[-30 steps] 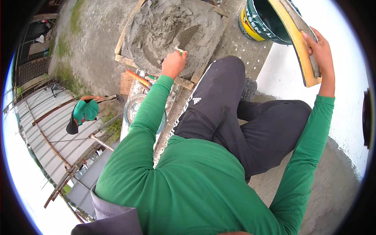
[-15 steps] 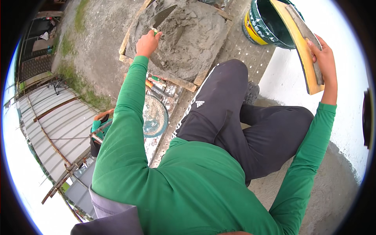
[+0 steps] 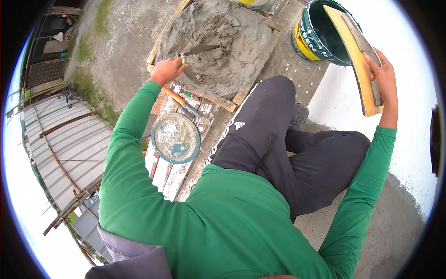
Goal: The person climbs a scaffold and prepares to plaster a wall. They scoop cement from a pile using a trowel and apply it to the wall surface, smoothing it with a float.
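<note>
My left hand (image 3: 167, 71) is closed around the green handle of a pointed trowel (image 3: 202, 49). Its grey blade points right, over the heap of wet mortar (image 3: 244, 60) in a wood-edged mixing board (image 3: 218, 100). At the right, my right hand (image 3: 383, 79) grips a yellow float (image 3: 358, 69) by the grey wooden bar on its back, fingers partly hidden behind it. The float is held on edge beside a white wall, its upper end in front of the mouth of a dark green bucket (image 3: 304, 37).
Below the mortar, a round blue-green basin (image 3: 176, 138) crusted with mortar sits on spattered planks, near an orange-handled tool (image 3: 173, 95). My bent legs (image 3: 251, 130) lie between the planks and the white wall (image 3: 337, 100). Corrugated sheets (image 3: 69, 139) and a bicycle (image 3: 72, 94) are farther left.
My left hand has moved down and slightly left with the trowel, whose blade has swung from pointing up-right to nearly level. The basin shows more fully. My right hand keeps its hold on the float.
</note>
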`<action>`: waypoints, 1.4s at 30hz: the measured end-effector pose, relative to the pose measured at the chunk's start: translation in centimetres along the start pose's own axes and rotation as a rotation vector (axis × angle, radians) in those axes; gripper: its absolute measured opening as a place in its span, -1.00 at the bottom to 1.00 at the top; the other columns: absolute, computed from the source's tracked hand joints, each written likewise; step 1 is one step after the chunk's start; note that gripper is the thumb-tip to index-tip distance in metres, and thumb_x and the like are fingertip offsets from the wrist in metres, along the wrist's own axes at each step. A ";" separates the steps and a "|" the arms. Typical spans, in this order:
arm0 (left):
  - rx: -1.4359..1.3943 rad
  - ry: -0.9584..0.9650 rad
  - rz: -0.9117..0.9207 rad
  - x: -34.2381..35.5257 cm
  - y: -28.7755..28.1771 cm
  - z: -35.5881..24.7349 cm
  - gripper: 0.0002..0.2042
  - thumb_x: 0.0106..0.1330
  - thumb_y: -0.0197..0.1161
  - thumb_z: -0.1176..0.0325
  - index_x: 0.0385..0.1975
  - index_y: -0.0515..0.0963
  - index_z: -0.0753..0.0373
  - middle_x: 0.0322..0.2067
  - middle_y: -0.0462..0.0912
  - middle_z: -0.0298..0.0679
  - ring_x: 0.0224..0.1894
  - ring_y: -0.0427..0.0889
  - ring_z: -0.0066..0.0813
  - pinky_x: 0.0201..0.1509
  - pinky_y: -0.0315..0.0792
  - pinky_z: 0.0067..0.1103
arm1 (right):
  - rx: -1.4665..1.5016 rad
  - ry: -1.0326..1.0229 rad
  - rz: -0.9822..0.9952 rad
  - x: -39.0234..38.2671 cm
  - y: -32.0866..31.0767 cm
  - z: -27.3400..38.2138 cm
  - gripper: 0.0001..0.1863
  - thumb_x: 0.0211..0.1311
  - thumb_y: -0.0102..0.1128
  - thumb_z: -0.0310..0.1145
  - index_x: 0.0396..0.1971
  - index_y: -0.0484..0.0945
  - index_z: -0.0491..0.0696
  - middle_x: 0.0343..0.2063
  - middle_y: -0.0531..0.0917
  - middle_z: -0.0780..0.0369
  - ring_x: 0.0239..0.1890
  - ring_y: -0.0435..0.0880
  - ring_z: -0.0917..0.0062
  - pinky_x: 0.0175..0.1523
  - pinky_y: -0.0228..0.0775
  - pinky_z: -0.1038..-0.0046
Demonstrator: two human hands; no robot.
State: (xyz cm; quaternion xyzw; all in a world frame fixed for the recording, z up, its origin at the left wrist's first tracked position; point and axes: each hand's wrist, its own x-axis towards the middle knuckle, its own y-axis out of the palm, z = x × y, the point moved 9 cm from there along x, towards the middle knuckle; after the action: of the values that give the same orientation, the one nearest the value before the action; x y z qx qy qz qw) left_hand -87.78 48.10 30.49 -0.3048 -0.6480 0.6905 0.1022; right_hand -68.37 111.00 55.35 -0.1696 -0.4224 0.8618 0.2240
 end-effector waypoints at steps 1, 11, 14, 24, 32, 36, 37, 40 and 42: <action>-0.024 -0.029 -0.065 0.7 -0.6 1.1 -0.50 0.56 0.05 -0.17 -0.22 0.54 0.24 -0.46 0.71 0.13 -0.30 0.72 0.27 -0.22 0.54 0.07 | 0.005 -0.009 0.001 0.1 0.0 0.1 -0.34 0.39 0.40 -0.10 0.39 0.52 -0.12 -0.56 0.48 0.42 -0.57 0.37 0.78 -0.36 0.29 0.64; -0.332 -0.335 -0.040 6.5 3.6 -3.4 -0.39 0.55 0.02 -0.20 -0.11 0.66 0.35 -0.15 0.73 0.27 -0.02 0.70 0.34 0.10 0.57 0.02 | 0.044 -0.026 0.014 -0.5 0.5 1.6 -0.36 0.35 0.41 -0.11 0.33 0.57 -0.13 -0.59 0.48 0.42 -0.57 0.37 0.77 -0.34 0.28 0.61; -0.291 -0.229 -0.008 4.3 2.7 -4.9 -0.41 0.56 0.03 -0.19 -0.12 0.64 0.35 -0.21 0.73 0.26 -0.10 0.71 0.33 0.03 0.56 0.03 | 0.041 -0.008 -0.005 -0.1 -0.2 0.7 -0.35 0.35 0.40 -0.10 0.34 0.57 -0.13 -0.60 0.47 0.42 -0.57 0.37 0.77 -0.34 0.28 0.61; -1.296 -0.361 0.329 5.2 1.3 -11.4 -0.43 0.55 0.10 -0.19 -0.45 0.50 0.27 -0.62 0.48 -0.24 -0.62 0.47 -0.41 -0.56 0.32 -0.39 | 0.027 -0.034 0.013 0.3 0.2 0.6 -0.31 0.34 0.41 -0.07 0.35 0.54 -0.17 -0.60 0.47 0.42 -0.55 0.37 0.76 -0.32 0.30 0.60; -0.780 -0.436 0.207 4.7 6.1 -5.4 -0.37 0.51 0.14 -0.19 -0.41 0.59 0.42 -0.52 0.64 -0.03 -0.54 0.65 -0.26 -0.44 0.48 -0.31 | 0.029 -0.059 0.026 0.3 1.1 2.1 -0.33 0.35 0.40 -0.08 0.36 0.55 -0.13 -0.59 0.46 0.43 -0.54 0.38 0.76 -0.31 0.31 0.60; -0.534 -0.450 -0.003 2.4 1.9 -7.1 -0.28 0.52 0.07 -0.25 -0.21 0.67 0.51 -0.20 0.74 0.29 -0.05 0.74 0.23 0.12 0.55 -0.11 | 0.011 -0.012 0.004 0.3 0.1 0.5 -0.33 0.35 0.41 -0.08 0.36 0.55 -0.11 -0.60 0.46 0.43 -0.54 0.38 0.75 -0.31 0.32 0.59; -0.581 -0.439 0.021 1.9 1.5 -8.3 -0.28 0.51 0.07 -0.26 -0.17 0.68 0.50 -0.16 0.74 0.30 -0.01 0.72 0.26 0.14 0.53 -0.10 | 0.007 0.000 0.004 0.1 0.2 0.2 -0.33 0.34 0.41 -0.08 0.36 0.55 -0.11 -0.60 0.46 0.42 -0.54 0.38 0.75 -0.31 0.32 0.59; -0.712 -0.377 0.147 1.2 2.1 -14.4 -0.28 0.50 0.06 -0.28 -0.11 0.69 0.46 -0.11 0.72 0.32 0.05 0.69 0.31 0.17 0.52 -0.08 | -0.003 -0.010 0.014 0.3 0.4 0.6 -0.32 0.34 0.42 -0.08 0.36 0.55 -0.11 -0.60 0.46 0.42 -0.54 0.39 0.75 -0.31 0.32 0.59; -0.725 -0.362 0.164 1.5 2.9 -15.4 -0.28 0.50 0.06 -0.29 -0.11 0.69 0.45 -0.09 0.72 0.32 0.06 0.69 0.31 0.18 0.52 -0.08 | -0.020 -0.011 0.001 0.6 0.5 0.7 -0.32 0.34 0.41 -0.09 0.36 0.55 -0.11 -0.60 0.46 0.42 -0.55 0.39 0.75 -0.31 0.32 0.59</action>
State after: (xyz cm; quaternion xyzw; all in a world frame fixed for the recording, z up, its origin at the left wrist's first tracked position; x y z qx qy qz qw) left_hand -79.73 61.31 27.66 -0.2453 -0.8302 0.4660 -0.1830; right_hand -69.34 110.55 55.26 -0.1672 -0.4319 0.8586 0.2198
